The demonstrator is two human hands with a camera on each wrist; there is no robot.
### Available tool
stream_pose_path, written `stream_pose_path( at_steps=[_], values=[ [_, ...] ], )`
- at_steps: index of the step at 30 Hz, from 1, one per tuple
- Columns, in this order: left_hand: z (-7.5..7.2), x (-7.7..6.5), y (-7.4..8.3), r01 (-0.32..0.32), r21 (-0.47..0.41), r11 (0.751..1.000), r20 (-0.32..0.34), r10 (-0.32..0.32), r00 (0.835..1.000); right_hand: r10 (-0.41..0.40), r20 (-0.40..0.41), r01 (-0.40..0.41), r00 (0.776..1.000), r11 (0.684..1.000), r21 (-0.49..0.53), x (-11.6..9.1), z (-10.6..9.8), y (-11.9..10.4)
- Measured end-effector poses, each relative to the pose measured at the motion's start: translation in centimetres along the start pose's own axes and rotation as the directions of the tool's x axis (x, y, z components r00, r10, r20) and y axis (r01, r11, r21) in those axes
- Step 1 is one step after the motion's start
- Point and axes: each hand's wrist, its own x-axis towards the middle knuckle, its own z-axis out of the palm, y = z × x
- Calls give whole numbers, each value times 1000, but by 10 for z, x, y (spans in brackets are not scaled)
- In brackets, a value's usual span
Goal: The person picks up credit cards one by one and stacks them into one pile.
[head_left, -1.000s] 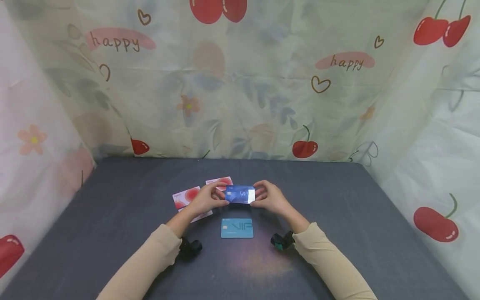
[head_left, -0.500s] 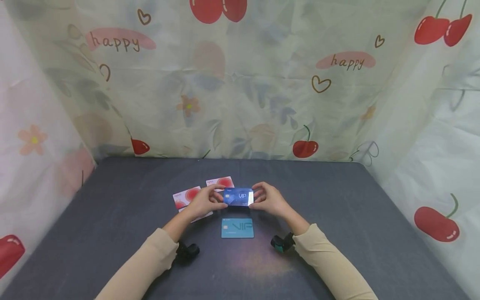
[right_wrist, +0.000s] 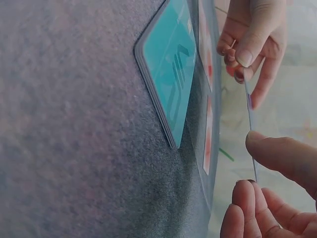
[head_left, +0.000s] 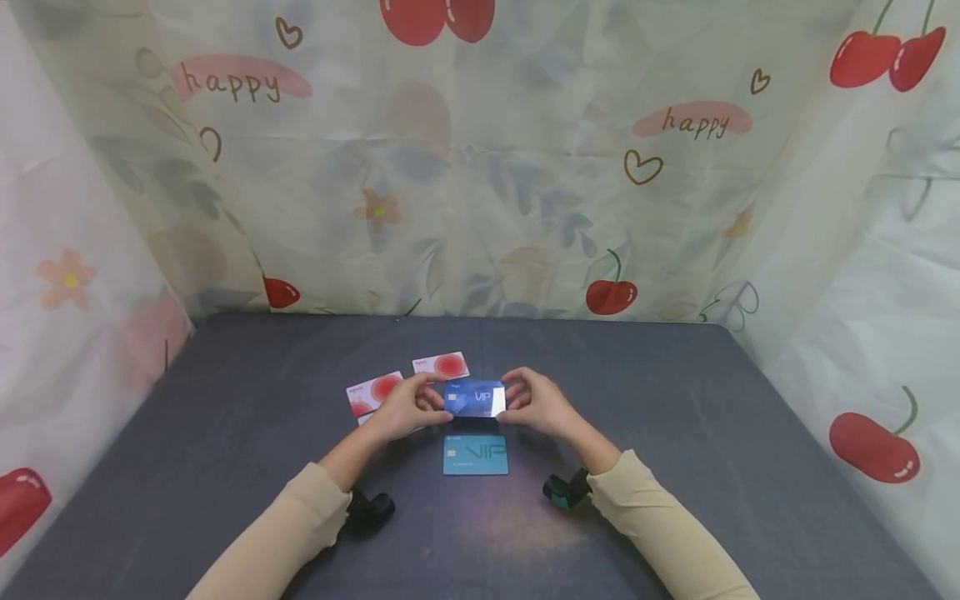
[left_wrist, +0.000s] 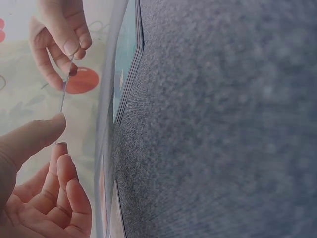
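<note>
A blue VIP card (head_left: 474, 399) is held above the table between both hands. My left hand (head_left: 408, 407) pinches its left edge between thumb and fingers, and my right hand (head_left: 540, 403) pinches the right edge the same way. Edge-on, the card (right_wrist: 249, 111) shows as a thin line in the right wrist view. Below it on the table lies a teal VIP card (head_left: 476, 456), which the right wrist view shows as the top of a small neat stack (right_wrist: 168, 74). Neither hand touches that stack.
Pink-and-white cards with red circles lie behind and left of the hands: one at the back (head_left: 441, 365), one further left (head_left: 373, 392), and another mostly hidden under the left hand. A dark cloth covers the table (head_left: 645, 400); a printed curtain (head_left: 480, 208) surrounds it.
Both hands have brought the blue card slightly nearer to the person and a little left, closer to the teal stack. The cards on the table have not moved.
</note>
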Motion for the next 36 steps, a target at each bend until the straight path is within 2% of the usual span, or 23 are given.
stream_pose_path(
  at_steps=[4, 11, 18, 31, 36],
  values=[
    [0, -3, -1, 7, 12, 1000, -3, -7, 1000, -3, 9, 3, 1000, 1000, -6, -3, 1, 0],
    [1, -8, -3, -17, 27, 999, 0, 17, 1000, -27, 29, 27, 999, 999, -27, -7, 2, 2],
    [2, -15, -2, -3, 29, 1000, 16, 3, 1000, -48, 55, 51, 997, 998, -41, -13, 3, 0],
    [4, -26, -2, -69, 55, 996, 41, 66, 997, -28, 85, 31, 996, 999, -35, -20, 7, 4],
    [5, -27, -3, -86, 69, 994, 39, 83, 996, -58, 103, 62, 993, 997, -35, -22, 6, 5]
  ],
)
